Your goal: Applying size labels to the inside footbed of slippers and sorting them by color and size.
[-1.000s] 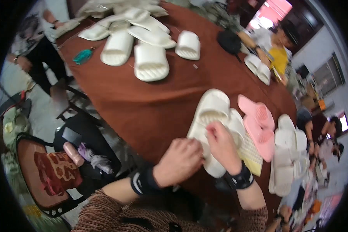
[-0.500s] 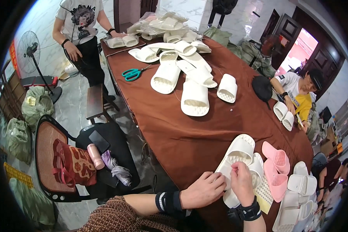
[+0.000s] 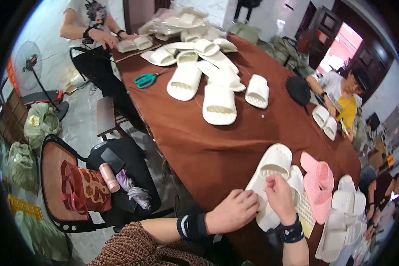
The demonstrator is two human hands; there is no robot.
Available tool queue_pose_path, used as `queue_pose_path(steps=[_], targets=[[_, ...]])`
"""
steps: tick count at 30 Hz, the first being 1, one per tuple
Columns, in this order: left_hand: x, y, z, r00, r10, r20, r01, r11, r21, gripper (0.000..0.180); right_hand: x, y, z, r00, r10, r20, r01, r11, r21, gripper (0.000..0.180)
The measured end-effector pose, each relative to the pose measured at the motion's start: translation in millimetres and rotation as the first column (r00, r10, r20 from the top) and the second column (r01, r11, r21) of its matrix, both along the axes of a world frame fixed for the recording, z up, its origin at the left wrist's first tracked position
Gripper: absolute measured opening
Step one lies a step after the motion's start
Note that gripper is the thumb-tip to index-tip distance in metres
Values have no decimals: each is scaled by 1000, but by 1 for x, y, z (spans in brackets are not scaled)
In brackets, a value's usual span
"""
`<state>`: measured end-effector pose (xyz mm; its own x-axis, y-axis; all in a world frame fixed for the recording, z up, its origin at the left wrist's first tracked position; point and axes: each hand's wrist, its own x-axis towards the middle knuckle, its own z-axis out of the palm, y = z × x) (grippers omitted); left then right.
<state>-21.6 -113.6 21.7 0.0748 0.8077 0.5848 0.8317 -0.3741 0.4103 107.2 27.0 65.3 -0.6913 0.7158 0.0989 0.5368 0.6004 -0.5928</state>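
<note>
In front of me a white slipper (image 3: 275,154) lies on the brown tablecloth, next to a second white slipper (image 3: 295,178). My left hand (image 3: 235,211) is closed at the left edge of the nearer sole, its fingers curled against it. Over the sole, just below the strap, my right hand (image 3: 280,198) is pinched, thumb and forefinger together. Whatever is between those fingertips is too small to make out. A pale card sheet with rows of small dots (image 3: 305,217) sits partly under the slippers, right of my right hand.
Right of my hands lie pink slippers (image 3: 317,188) and more white slippers (image 3: 343,217). Farther off are several white slippers (image 3: 219,106), green-handled scissors (image 3: 145,80) and a black cap (image 3: 299,92). A chair (image 3: 53,177) holds a red bag (image 3: 82,188). Co-workers stand and sit around the table.
The standing co-worker has leaned in and brought both hands to the wrapped slippers at the far corner. The view has shifted slightly; my hands keep nearly the same pose at the slipper.
</note>
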Motion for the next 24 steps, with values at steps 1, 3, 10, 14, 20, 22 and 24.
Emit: queue_pose_path(steps=[1,3,10,14,20,22,24], targets=[[1,0,1,1000,2,1,-2,1000,10,33,4,1,1,1000,-14,9,15,999,-34,17],[-5,-1,3,998,33,-48,-34,999,-2,35,-1,7,-8,995,74,-63,-72,997,38,15],[-5,6,10,1000,21,-17,-20,1000,1,36,-4,9,-3,997,-9,-70,8,1000,-7,14],[-2,4,10,999,25,-22,-25,1000,-15,38,1,8,-5,994,-36,-99,30,997,-64,14],[-2,0,9,999,37,-33,-38,999,-27,37,-4,-1,-10,996,-10,-92,17,997,73,12],[-2,0,10,999,34,-38,-35,999,-23,37,-4,-1,-13,997,9,-81,6,981,192,11],[-3,0,10,999,30,-30,-31,999,-36,38,-3,-1,-12,992,17,-122,9,977,213,10]])
